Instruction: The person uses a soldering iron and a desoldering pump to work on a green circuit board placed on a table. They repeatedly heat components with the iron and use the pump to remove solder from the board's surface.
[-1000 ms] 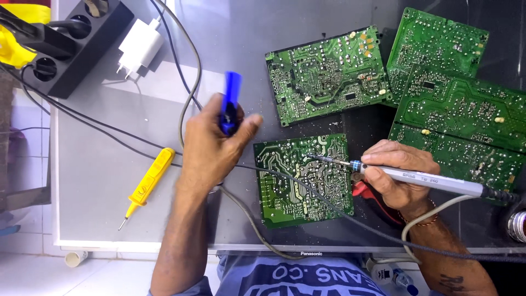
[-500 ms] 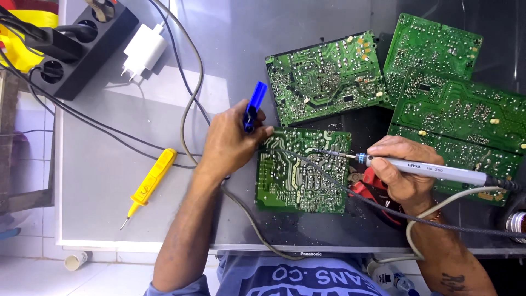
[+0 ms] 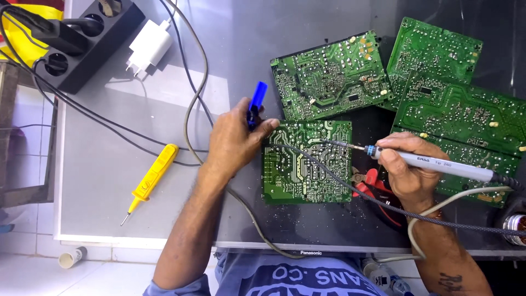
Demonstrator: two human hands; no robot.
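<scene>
A: Since the earlier frame the left hand (image 3: 234,140), gripping the blue tool (image 3: 255,104), slid beside the circuit board (image 3: 307,161) at centre.

B: The right hand (image 3: 408,172) pinches the soldering iron (image 3: 438,164); keeping its tip steady on one joint seems wise.

Bright even daylight, pale glare patch on the grey counter (image 3: 164,87), soft short shadows, sharp focus, darker right edge

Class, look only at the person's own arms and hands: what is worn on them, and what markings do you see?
Both hands, the left hand and right hand, are bare, without gloves. The forearms are uncovered; a blue sleeve edge shows at the left upper arm. The right wrist wears a thin band, and a dark tattoo marks the right forearm.
</scene>
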